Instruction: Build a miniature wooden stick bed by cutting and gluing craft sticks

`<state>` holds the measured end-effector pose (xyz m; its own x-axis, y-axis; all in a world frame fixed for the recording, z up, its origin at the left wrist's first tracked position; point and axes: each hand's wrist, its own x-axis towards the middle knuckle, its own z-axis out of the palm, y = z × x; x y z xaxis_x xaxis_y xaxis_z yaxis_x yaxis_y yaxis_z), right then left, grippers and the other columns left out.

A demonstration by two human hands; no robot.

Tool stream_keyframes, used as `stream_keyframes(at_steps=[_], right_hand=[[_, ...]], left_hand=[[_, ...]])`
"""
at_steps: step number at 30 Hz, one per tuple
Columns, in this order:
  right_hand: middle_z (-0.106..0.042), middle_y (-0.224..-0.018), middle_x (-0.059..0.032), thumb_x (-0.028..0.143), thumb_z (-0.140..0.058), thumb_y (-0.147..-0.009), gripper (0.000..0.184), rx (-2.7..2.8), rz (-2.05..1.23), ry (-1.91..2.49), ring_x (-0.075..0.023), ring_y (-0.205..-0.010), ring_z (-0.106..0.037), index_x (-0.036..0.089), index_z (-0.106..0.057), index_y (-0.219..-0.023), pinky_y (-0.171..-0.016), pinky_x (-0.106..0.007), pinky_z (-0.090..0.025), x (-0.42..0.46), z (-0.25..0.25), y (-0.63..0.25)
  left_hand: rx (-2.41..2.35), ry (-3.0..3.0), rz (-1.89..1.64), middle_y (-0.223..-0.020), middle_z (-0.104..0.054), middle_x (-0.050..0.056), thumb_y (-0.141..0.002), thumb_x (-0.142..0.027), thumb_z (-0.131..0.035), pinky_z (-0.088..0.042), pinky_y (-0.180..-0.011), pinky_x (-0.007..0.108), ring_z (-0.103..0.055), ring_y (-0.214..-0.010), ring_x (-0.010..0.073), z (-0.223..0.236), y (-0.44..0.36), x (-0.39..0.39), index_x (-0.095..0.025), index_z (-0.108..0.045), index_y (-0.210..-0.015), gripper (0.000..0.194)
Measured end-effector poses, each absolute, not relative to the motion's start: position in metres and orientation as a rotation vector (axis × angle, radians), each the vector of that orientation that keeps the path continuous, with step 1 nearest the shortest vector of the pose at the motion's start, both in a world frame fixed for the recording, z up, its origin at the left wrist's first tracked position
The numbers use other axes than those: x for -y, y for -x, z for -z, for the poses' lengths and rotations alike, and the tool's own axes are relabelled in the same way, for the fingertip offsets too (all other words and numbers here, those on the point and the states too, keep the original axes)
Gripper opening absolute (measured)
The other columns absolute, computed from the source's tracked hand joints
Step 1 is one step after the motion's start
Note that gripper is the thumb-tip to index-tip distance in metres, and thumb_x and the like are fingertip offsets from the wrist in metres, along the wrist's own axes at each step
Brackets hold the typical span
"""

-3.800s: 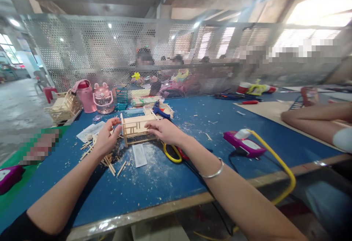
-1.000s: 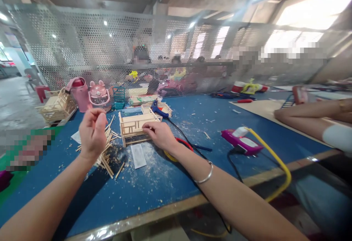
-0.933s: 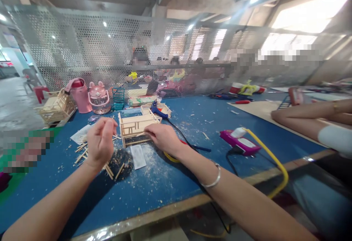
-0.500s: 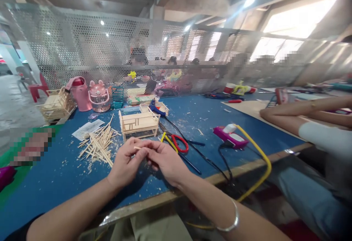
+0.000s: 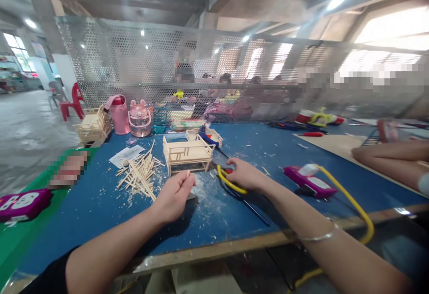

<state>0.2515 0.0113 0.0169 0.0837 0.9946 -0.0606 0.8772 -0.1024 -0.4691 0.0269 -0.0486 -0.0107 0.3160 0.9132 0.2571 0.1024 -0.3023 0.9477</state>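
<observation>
My left hand (image 5: 176, 195) is closed in a pinch, with the tip of a thin wooden stick (image 5: 188, 173) poking out above the thumb. It hovers over the table just in front of a small model (image 5: 189, 153) built from wooden sticks, like a railed bed. My right hand (image 5: 246, 174) curls round the handles of a pair of scissors with a yellow loop (image 5: 231, 182) and a red one mostly hidden by my fingers. The scissors lie right of the model. A heap of loose sticks (image 5: 140, 175) spreads left of my left hand.
Behind the model lies a blue glue gun (image 5: 209, 139). A pink bottle (image 5: 119, 117), a clear pink-lidded bottle (image 5: 140, 122) and another stick model (image 5: 92, 126) stand back left. A purple power strip (image 5: 309, 182) with a yellow cable sits right. A co-worker's arm (image 5: 389, 153) rests far right.
My right hand has left the model, met my left hand in front of it, then moved right onto the scissors. My left hand has come from the stick heap with a stick.
</observation>
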Motion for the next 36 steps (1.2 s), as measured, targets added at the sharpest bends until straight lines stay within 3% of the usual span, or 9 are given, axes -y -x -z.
stream_keyframes(at_steps=[4, 8, 11, 14, 17, 23, 29, 36], right_hand=[[-0.046, -0.047, 0.0076, 0.028, -0.063, -0.057, 0.048, 1.418, -0.894, 1.725, -0.0086, -0.036, -0.038, 0.018, -0.047, -0.101, -0.037, -0.021, -0.026, 0.002, -0.018, -0.264], [-0.034, -0.040, 0.0110, 0.042, -0.061, -0.060, 0.048, 1.326, -0.923, 1.443, -0.0080, -0.032, -0.030, 0.020, -0.046, -0.101, -0.033, -0.020, -0.023, 0.022, -0.023, -0.268], [-0.047, -0.048, 0.0055, 0.040, -0.059, -0.065, 0.044, 1.549, -0.792, 1.402, -0.0118, -0.040, -0.044, 0.020, -0.048, -0.103, -0.037, -0.023, -0.034, 0.039, -0.027, -0.257], [-0.059, -0.076, -0.0030, 0.033, -0.057, -0.068, 0.042, 1.882, -0.653, 1.274, -0.0150, -0.063, -0.056, 0.020, -0.049, -0.107, -0.056, -0.026, -0.046, 0.053, -0.028, -0.238], [-0.060, -0.094, -0.0066, 0.032, -0.057, -0.071, 0.039, 2.079, -0.489, 1.248, -0.0172, -0.079, -0.056, 0.020, -0.050, -0.108, -0.072, -0.031, -0.045, 0.061, -0.028, -0.218], [-0.060, -0.101, -0.0078, 0.035, -0.070, -0.061, 0.050, 2.179, -0.416, 1.238, -0.0197, -0.086, -0.056, 0.018, -0.054, -0.105, -0.076, -0.032, -0.044, 0.061, -0.026, -0.197], [-0.059, -0.100, -0.0083, 0.040, -0.068, -0.064, 0.048, 2.207, -0.383, 1.134, -0.0211, -0.089, -0.056, 0.019, -0.055, -0.104, -0.078, -0.035, -0.043, 0.061, -0.026, -0.195], [-0.059, -0.101, -0.0080, 0.035, -0.068, -0.065, 0.045, 2.204, -0.483, 1.143, -0.0207, -0.089, -0.056, 0.019, -0.054, -0.105, -0.078, -0.033, -0.044, 0.065, -0.030, -0.193]], left_hand=[[-0.880, -1.547, -1.144, -0.052, -0.027, -0.007, -0.087, -0.045, -0.027, -0.022, -0.041, 0.020, -0.023, -0.044, 0.0073, 0.009, -0.026, 0.047, -0.018, -0.044, -0.070, 0.036], [-0.915, -1.526, -1.211, -0.051, -0.032, -0.007, -0.084, -0.047, -0.036, -0.024, -0.040, 0.019, -0.028, -0.041, 0.0065, 0.008, -0.026, 0.041, -0.018, -0.048, -0.078, 0.032], [-0.875, -1.475, -1.227, -0.054, -0.043, -0.006, -0.083, -0.047, -0.038, -0.026, -0.040, 0.018, -0.034, -0.041, 0.0059, 0.006, -0.026, 0.039, -0.017, -0.050, -0.088, 0.033], [-0.840, -1.429, -1.214, -0.063, -0.052, -0.002, -0.082, -0.047, -0.042, -0.031, -0.040, 0.017, -0.039, -0.044, 0.0058, 0.002, -0.026, 0.041, -0.017, -0.051, -0.093, 0.033], [-0.852, -1.491, -1.223, -0.064, -0.051, -0.003, -0.082, -0.044, -0.043, -0.032, -0.041, 0.018, -0.040, -0.044, 0.0058, 0.001, -0.024, 0.045, -0.017, -0.053, -0.089, 0.030], [-0.917, -1.648, -1.210, -0.051, -0.038, -0.006, -0.084, -0.038, -0.041, -0.031, -0.042, 0.019, -0.035, -0.042, 0.0075, 0.005, -0.021, 0.049, -0.016, -0.057, -0.086, 0.027], [-0.940, -1.816, -1.228, -0.051, -0.040, -0.004, -0.085, -0.034, -0.038, -0.033, -0.047, 0.021, -0.039, -0.046, 0.0087, 0.000, -0.019, 0.049, -0.016, -0.053, -0.063, 0.033], [-0.882, -1.842, -1.222, -0.054, -0.043, -0.003, -0.086, -0.034, -0.038, -0.035, -0.051, 0.021, -0.042, -0.049, 0.0093, -0.001, -0.019, 0.049, -0.016, -0.051, -0.061, 0.033]])
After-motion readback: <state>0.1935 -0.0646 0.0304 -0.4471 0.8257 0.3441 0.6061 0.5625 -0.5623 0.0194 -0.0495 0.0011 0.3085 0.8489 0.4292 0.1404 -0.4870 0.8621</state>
